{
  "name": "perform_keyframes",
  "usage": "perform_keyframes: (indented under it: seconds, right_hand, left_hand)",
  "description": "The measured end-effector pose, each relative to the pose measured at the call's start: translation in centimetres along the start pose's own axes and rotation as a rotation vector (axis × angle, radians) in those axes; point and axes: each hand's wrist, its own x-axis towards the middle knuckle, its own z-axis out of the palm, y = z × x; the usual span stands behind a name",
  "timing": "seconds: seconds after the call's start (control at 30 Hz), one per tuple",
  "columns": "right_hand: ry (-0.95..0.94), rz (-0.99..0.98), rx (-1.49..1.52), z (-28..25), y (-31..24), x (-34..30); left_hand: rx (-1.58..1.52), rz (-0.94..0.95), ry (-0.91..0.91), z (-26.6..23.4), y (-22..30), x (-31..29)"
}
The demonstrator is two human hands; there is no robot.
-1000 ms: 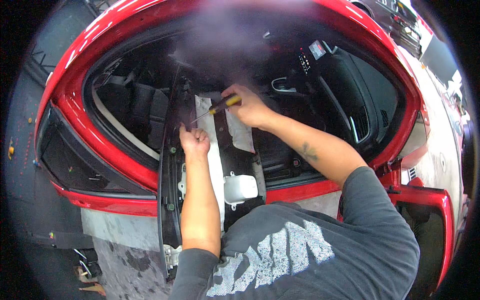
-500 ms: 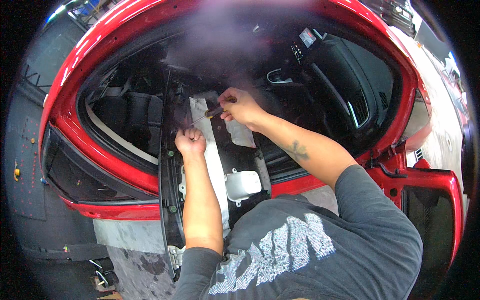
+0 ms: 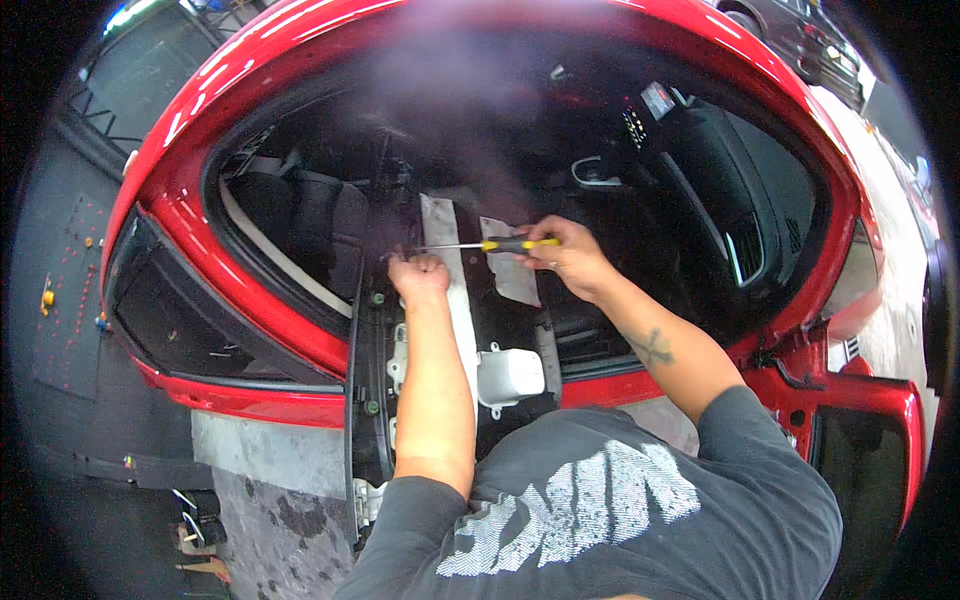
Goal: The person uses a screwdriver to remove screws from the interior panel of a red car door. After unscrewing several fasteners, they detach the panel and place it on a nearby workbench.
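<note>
My right hand [image 3: 572,258] is closed around the black and yellow handle of a screwdriver [image 3: 503,244]. The shaft lies nearly level across the view, its tip by the fingers of my left hand [image 3: 420,278]. That left hand is closed, fingers curled at the left side of a long black trim panel [image 3: 488,322]; what they pinch is hidden. Down the panel runs a pale strip [image 3: 440,228], with a ragged pale patch [image 3: 508,268] to its right. Nearer me, a white plastic box [image 3: 511,377] with small tabs is set on the panel.
A red car body frame [image 3: 290,268] surrounds the dark opening where I work. Inside are a dark seat [image 3: 310,210] at left and a dashboard [image 3: 702,190] at right. A red door [image 3: 868,395] stands at the lower right. Haze blurs the upper middle.
The screwdriver has swung from a slant to nearly level, and my right hand has drawn away from my left. The whole view has shifted slightly; my left hand stays at the panel's left side.
</note>
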Motion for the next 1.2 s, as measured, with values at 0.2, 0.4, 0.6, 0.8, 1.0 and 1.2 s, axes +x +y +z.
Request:
perform_keyframes:
  seconds: [0.2, 0.4, 0.6, 0.8, 1.0, 1.2]
  right_hand:
    - [-0.008, 0.015, 0.559, -5.0, -1.9, -7.3]
    - [-0.169, 0.341, 0.638, -8.0, 3.9, -14.5]
    - [-0.057, 0.466, 0.498, -5.0, 8.8, -17.5]
    - [0.258, 0.596, 0.159, -6.7, 9.2, -16.1]
    - [0.306, 0.602, 0.217, -7.7, 9.6, -16.0]
    - [0.462, 0.726, 0.265, -9.7, 11.0, -19.6]
  left_hand:
    - [0.235, 0.059, -0.185, -2.6, -2.8, -4.4]
    - [0.376, 0.010, -0.367, -6.2, -3.6, -5.7]
    - [0.650, -0.256, -0.177, -10.0, -5.1, -7.1]
    - [0.766, -0.567, -0.101, -13.4, -7.7, -11.2]
    - [0.758, -0.463, -0.190, -14.1, -9.2, -10.8]
    - [0.806, -0.633, 0.002, -17.4, -14.0, -9.5]
